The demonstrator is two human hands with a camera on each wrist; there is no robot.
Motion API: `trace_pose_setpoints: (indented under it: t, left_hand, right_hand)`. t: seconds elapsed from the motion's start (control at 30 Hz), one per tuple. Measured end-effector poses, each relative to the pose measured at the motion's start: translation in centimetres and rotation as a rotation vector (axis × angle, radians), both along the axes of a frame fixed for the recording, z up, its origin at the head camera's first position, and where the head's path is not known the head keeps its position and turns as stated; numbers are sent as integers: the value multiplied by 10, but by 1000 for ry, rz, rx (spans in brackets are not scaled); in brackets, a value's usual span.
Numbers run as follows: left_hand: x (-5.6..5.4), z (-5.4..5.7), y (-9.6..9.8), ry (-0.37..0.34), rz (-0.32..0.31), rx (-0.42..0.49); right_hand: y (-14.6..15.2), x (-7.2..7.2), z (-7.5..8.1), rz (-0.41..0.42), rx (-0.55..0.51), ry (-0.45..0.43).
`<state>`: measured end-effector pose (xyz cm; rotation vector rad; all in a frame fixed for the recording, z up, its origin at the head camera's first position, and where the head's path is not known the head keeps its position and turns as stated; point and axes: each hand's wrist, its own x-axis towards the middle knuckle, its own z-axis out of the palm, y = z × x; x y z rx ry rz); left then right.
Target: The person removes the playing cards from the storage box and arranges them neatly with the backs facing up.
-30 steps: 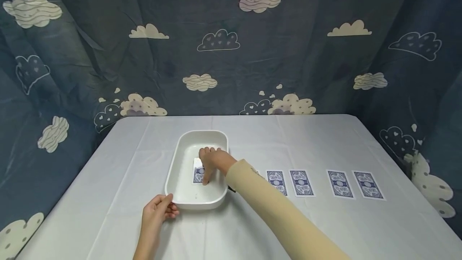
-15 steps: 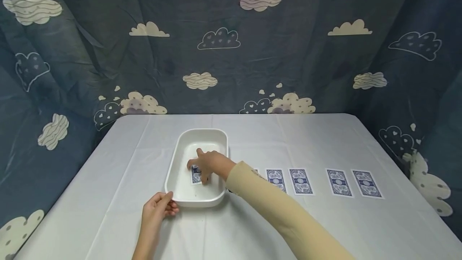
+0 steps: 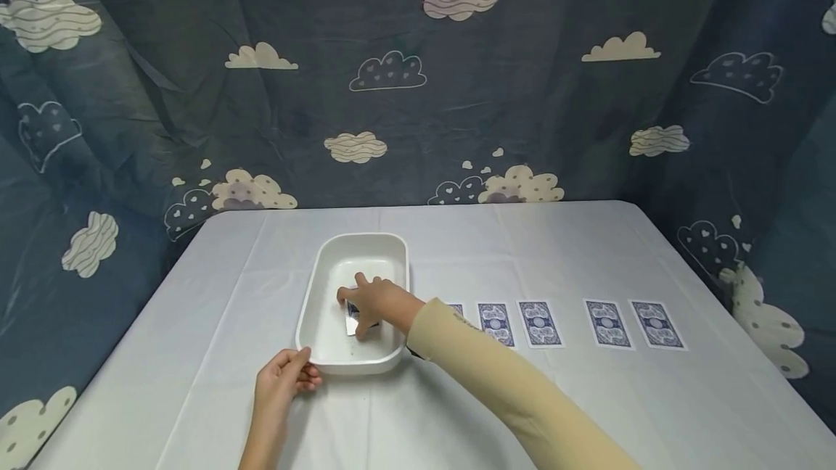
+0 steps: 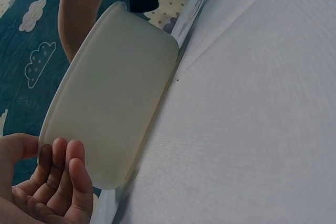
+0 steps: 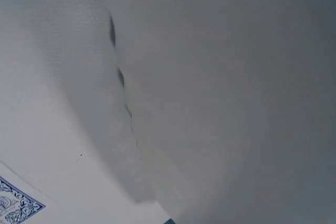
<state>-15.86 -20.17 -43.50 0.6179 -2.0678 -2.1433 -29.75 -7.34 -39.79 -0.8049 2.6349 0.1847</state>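
In the head view, my left hand [image 3: 281, 376] pinches the near left corner of a white rectangular tray [image 3: 324, 332]. The left wrist view shows the thumb on the rim and the curled fingers [image 4: 76, 182] against the outer wall. Inside the tray, my right hand [image 3: 379, 303] grips a blue-backed playing card [image 3: 352, 326], fingers at its far side and thumb at the near side. Most of that card is covered by the hand, so whether it is one or a stack cannot be told. The right wrist view shows only the tray's outer wall [image 5: 220, 103], not the hand.
Several blue-backed playing cards [image 3: 541, 323] lie face down in a row right of the tray, on a white cloth-covered table [image 3: 522, 397]. The right forearm partly hides the leftmost one. A dark curtain [image 3: 294, 6] with cloud prints hangs behind.
The right hand's fingers have moved over the card to its far left side, and the card has shifted slightly under them. The left hand stays at the tray's corner.
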Motion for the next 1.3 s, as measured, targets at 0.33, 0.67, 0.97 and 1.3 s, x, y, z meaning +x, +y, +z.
trace_pose_setpoints:
  t: [0.33,0.67,0.97,1.3]
  left_hand:
    - [0,0,-2,-7,-9,-1]
    - [0,3,-1,-1,-6,-7]
    - [3,3,-1,-27,-18,11]
    - [3,5,1,-42,-10,-17]
  right_hand:
    - [27,1,16,112,-41,89]
    - [85,11,62,147,-211,166]
    - [185,16,78,-11,-247,251]
    - [311,26,55,-172,-133,314]
